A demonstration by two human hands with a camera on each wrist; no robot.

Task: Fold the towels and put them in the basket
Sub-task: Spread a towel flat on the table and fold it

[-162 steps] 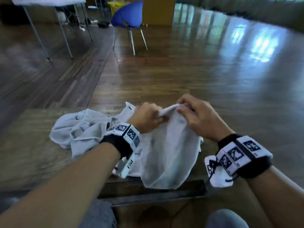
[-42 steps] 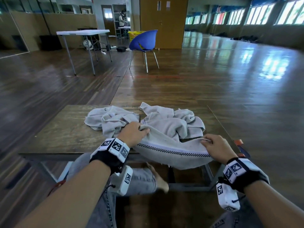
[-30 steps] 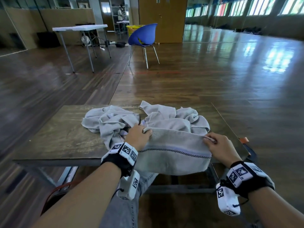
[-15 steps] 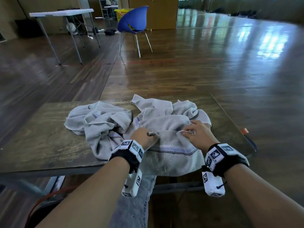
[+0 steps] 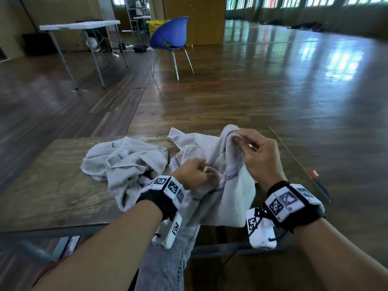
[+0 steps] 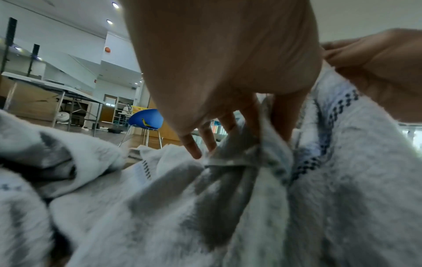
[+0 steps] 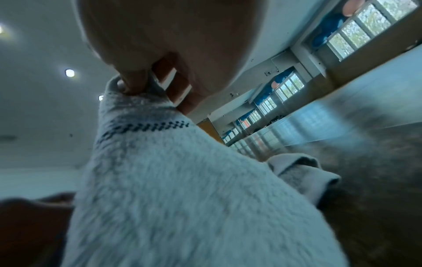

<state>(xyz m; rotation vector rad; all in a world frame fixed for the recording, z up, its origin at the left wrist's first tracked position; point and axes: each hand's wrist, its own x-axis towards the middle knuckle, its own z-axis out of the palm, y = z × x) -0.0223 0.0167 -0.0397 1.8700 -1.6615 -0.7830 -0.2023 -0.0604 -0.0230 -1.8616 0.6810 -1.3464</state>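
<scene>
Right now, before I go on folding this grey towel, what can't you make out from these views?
- Grey checker-striped towel: lower hem hangs past the wooden table edge, head view; corners bunched.
- Left hand: fingertips buried in cloth, left wrist view.
- Right hand: the palm hides most of the pinch, right wrist view.
- Yellow plastic basket: mostly behind the blue chair, too small.

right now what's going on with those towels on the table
A person seated at the wooden table is working on one grey towel. The right hand pinches a raised edge; the left hand grips it lower down. A second towel lies crumpled to the left, not folded.
</scene>
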